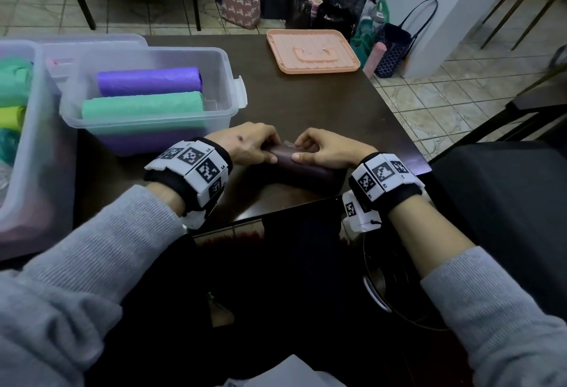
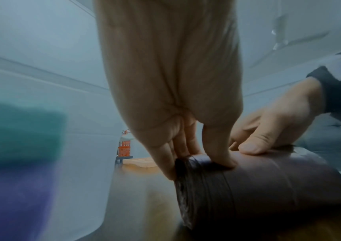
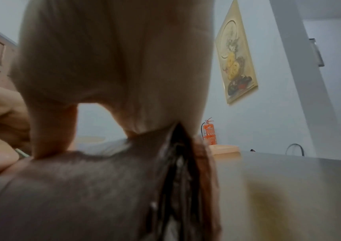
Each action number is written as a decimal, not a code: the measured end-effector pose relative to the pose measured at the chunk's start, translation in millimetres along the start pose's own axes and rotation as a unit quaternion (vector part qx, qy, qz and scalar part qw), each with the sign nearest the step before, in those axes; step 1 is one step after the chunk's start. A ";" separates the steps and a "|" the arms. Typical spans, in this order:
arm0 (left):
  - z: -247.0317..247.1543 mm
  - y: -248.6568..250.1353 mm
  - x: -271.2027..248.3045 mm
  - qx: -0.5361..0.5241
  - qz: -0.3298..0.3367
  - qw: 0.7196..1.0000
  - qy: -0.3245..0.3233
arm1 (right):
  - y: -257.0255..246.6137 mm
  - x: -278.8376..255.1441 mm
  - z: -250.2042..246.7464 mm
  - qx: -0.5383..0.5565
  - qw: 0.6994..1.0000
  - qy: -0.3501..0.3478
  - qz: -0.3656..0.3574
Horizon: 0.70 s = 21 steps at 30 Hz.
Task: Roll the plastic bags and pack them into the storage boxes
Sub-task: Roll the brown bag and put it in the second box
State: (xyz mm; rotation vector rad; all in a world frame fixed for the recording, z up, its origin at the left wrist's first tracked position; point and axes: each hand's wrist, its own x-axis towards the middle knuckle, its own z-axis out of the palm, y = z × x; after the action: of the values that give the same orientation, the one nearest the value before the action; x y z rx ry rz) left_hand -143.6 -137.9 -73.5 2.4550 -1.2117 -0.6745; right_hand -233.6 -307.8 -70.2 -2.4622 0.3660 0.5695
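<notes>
A dark brown roll of plastic bags [image 1: 306,170] lies on the dark table [image 1: 306,104] near its front edge. My left hand [image 1: 270,151] grips the roll's left end, thumb on top and fingers curled over the far side. My right hand [image 1: 299,150] holds it just to the right, thumb pressed on the near side. A small clear strip [image 1: 288,142] shows between the two hands' fingertips. In the left wrist view my left hand [image 2: 198,163] pinches the roll [image 2: 268,184] at its end. The right wrist view has my right hand [image 3: 93,138] clasping the roll [image 3: 79,192].
A clear storage box [image 1: 228,80] behind my left hand holds a purple roll [image 1: 150,80] and a green roll [image 1: 142,106]. Another clear box [image 1: 30,153] at far left holds green and yellow rolls. A peach lid [image 1: 346,63] lies at the table's far side. Bags stand on the floor beyond.
</notes>
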 end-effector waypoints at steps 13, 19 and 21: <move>7.5 -7.5 4.6 -0.072 -0.030 0.997 -0.004 | -16.2 4.7 2.0 -0.007 0.999 -0.047 0.009; 20.0 -27.6 -24.8 -0.368 -0.107 0.920 0.080 | -30.1 -1.9 10.4 -0.004 0.999 -0.029 -0.039; 19.6 -44.3 -41.1 -0.438 -0.161 0.878 0.108 | -45.6 -4.3 6.5 -0.009 0.998 -0.031 -0.058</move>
State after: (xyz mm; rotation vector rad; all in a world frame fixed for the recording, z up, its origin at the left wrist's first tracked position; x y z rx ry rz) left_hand -147.0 -80.1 -99.9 1.8611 -0.2710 -0.7795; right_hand -222.2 -267.2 -51.2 -2.4588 0.1925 0.6001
